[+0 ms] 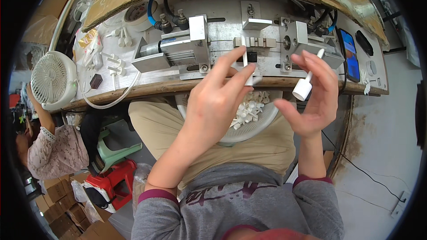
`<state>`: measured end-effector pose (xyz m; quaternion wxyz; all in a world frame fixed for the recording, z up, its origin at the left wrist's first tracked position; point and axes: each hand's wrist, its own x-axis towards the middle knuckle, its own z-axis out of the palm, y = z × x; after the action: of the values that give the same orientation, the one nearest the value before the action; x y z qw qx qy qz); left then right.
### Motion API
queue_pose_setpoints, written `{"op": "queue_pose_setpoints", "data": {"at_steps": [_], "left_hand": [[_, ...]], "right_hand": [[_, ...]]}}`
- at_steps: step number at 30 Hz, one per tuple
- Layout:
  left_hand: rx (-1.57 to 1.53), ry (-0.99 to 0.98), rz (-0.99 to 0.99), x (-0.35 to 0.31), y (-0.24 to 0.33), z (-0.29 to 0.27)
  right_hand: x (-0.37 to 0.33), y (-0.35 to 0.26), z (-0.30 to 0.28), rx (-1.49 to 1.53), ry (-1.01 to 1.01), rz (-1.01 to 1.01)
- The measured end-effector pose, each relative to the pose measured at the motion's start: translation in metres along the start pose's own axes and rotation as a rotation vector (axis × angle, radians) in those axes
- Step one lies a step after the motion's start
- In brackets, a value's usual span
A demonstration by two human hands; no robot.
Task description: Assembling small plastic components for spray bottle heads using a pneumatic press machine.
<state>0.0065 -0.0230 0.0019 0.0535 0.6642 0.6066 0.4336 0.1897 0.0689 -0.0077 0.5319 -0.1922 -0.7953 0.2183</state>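
Observation:
My left hand (211, 95) is at the front edge of the bench, thumb and fingers closed on a thin white plastic stick (245, 58). The stick stands roughly upright before a small notched metal block (255, 42), and its lower end is partly hidden by my fingers. To the right, my right hand (318, 95) holds a white plastic piece with a round cup and a thin stem (302, 89) at its fingers, the thumb apart from it. Below both hands, a pale basket (231, 138) on my lap holds many similar white pieces (247, 114).
A metal clamping fixture has a left block (199, 40) and a right block (293, 46), with air hoses. A phone (350, 55) lies at the right. White pieces (116, 64), a tape roll (137, 15) and a fan (53, 80) are on the left. A person (58, 151) sits at the far left.

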Motion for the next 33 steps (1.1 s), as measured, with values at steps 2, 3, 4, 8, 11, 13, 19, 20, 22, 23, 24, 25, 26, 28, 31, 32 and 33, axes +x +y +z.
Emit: {"op": "queue_pose_setpoints", "data": {"at_steps": [2, 3, 4, 8, 11, 13, 19, 20, 22, 23, 24, 25, 26, 28, 31, 32, 33], "left_hand": [[0.143, -0.009, 0.091, -0.004, -0.009, 0.01], [0.184, 0.039, 0.079, -0.003, -0.007, 0.015], [0.266, 0.0, 0.082, 0.0, -0.006, 0.015], [0.45, -0.06, 0.129, 0.016, -0.007, 0.01], [0.46, -0.078, 0.146, 0.019, -0.007, 0.008], [0.447, -0.075, 0.148, 0.019, -0.008, 0.008], [0.397, -0.03, 0.141, 0.015, -0.013, 0.009], [0.392, -0.024, 0.149, 0.013, -0.015, 0.01], [0.38, -0.011, 0.169, 0.013, -0.016, 0.011], [0.32, -0.043, 0.154, 0.011, -0.014, 0.007], [0.258, -0.079, 0.142, 0.006, -0.011, 0.0], [0.193, -0.117, 0.132, 0.0, -0.009, -0.006], [0.148, -0.178, 0.105, -0.007, -0.008, -0.01], [0.07, -0.299, 0.046, -0.022, -0.004, -0.021], [-0.016, -0.396, 0.028, -0.041, -0.004, -0.021], [-0.042, -0.432, 0.011, -0.048, -0.005, -0.019], [-0.067, -0.464, -0.002, -0.055, -0.008, -0.016]], "right_hand": [[-0.002, -0.002, -0.001, 0.102, -0.011, 0.01], [-0.004, -0.002, -0.003, 0.129, -0.032, 0.021], [-0.007, 0.001, -0.001, 0.14, -0.006, 0.029], [-0.009, 0.001, 0.003, 0.168, 0.063, 0.097], [-0.004, -0.002, -0.001, -0.017, -0.021, 0.015], [0.002, -0.011, -0.003, -0.141, -0.074, -0.011], [0.008, -0.021, -0.002, -0.212, -0.191, 0.046], [0.01, -0.022, -0.001, -0.243, -0.217, 0.043], [0.012, -0.018, 0.005, -0.29, -0.256, 0.013], [0.015, -0.016, 0.006, -0.326, -0.295, -0.021], [0.016, -0.013, 0.008, -0.363, -0.334, -0.053], [0.017, -0.009, 0.01, -0.402, -0.362, -0.119], [0.018, -0.01, 0.012, -0.427, -0.423, -0.107], [0.02, -0.014, 0.019, -0.461, -0.542, -0.088], [0.028, -0.011, 0.027, -0.516, -0.56, -0.131], [0.031, -0.012, 0.029, -0.533, -0.57, -0.125], [0.034, -0.012, 0.032, -0.526, -0.547, -0.153]]}}
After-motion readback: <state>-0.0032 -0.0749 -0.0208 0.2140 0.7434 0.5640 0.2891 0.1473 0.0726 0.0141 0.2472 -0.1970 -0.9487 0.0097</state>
